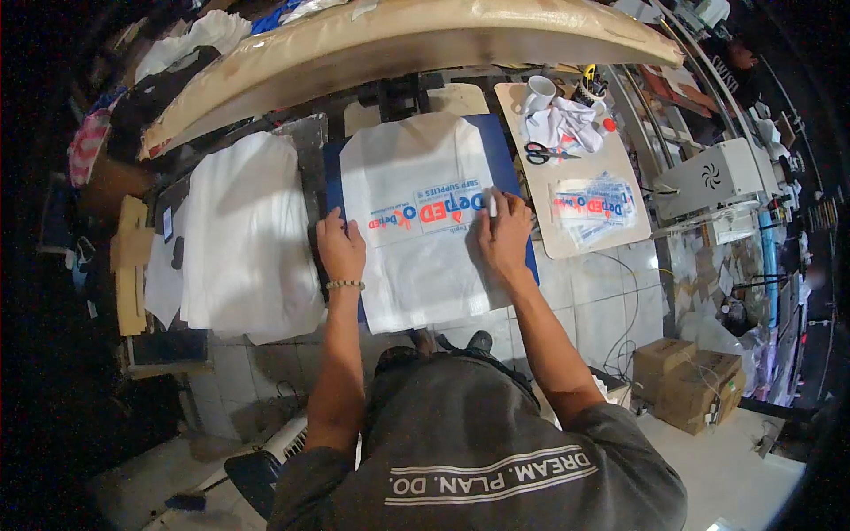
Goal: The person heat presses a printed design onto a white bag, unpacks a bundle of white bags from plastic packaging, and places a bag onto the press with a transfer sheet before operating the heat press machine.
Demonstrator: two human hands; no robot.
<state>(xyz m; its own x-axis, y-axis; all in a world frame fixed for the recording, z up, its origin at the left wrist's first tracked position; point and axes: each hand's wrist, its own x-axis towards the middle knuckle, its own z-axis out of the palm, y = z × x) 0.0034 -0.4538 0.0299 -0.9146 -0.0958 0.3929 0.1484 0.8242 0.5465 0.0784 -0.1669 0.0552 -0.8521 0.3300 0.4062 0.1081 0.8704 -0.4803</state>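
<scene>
A white cloth bag or sheet lies flat on a blue board in front of me. A clear film with blue and red mirrored or inverted lettering, partly reading "DepED", rests across its middle. My left hand lies on the cloth's left edge, fingers apart and holding nothing. My right hand rests at the right end of the film, fingers spread and pointing down on it. A small white patch shows at one of its fingers; I cannot make out what it is.
A stack of white cloth pieces lies on the left. The beige board at right bears scissors, a mug, a crumpled cloth and printed films. A long padded beam spans the far side. Cardboard boxes stand on the floor.
</scene>
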